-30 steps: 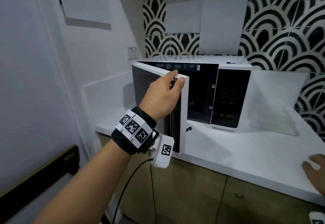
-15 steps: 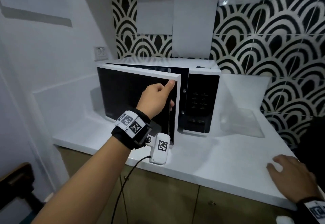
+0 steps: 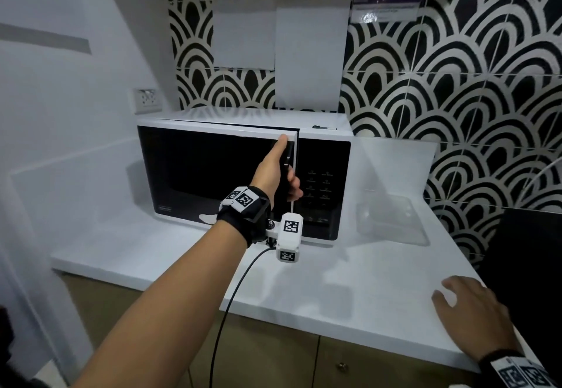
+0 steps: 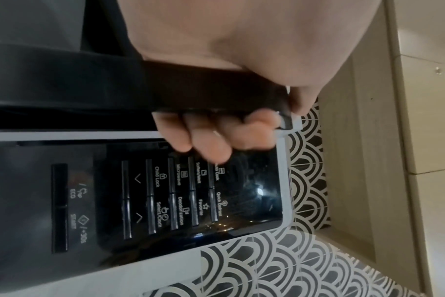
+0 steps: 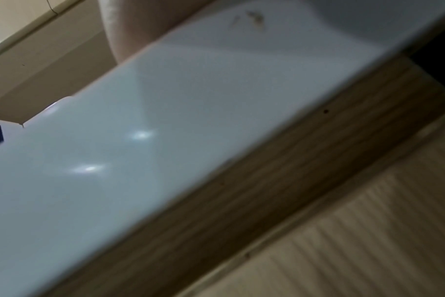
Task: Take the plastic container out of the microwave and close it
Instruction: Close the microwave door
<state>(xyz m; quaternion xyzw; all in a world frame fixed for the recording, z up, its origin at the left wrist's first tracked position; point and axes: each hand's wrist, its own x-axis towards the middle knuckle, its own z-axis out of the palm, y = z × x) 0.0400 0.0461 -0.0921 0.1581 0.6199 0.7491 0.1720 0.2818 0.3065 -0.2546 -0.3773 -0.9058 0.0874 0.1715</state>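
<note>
The white microwave (image 3: 322, 144) stands on the white counter (image 3: 334, 281), and its black glass door (image 3: 213, 171) is swung almost shut, with a narrow gap left at the right edge. My left hand (image 3: 279, 174) grips that edge; in the left wrist view its fingers (image 4: 211, 138) curl round the dark door handle (image 4: 89, 84), just in front of the control panel (image 4: 165, 191). A clear plastic container (image 3: 392, 220) sits on the counter to the right of the microwave, apart from both hands. My right hand (image 3: 468, 317) rests flat on the counter near its front edge, fingers spread, holding nothing.
A dark block (image 3: 523, 266) stands at the counter's right end. Black-and-white patterned tiles cover the back wall, and a socket (image 3: 147, 100) sits on the white left wall. Wooden cupboard doors (image 3: 273, 357) run below the counter. The right wrist view shows only the counter edge (image 5: 165, 120).
My left hand has swung the microwave door from wide open to almost shut. The right hand has come further into view on the counter.
</note>
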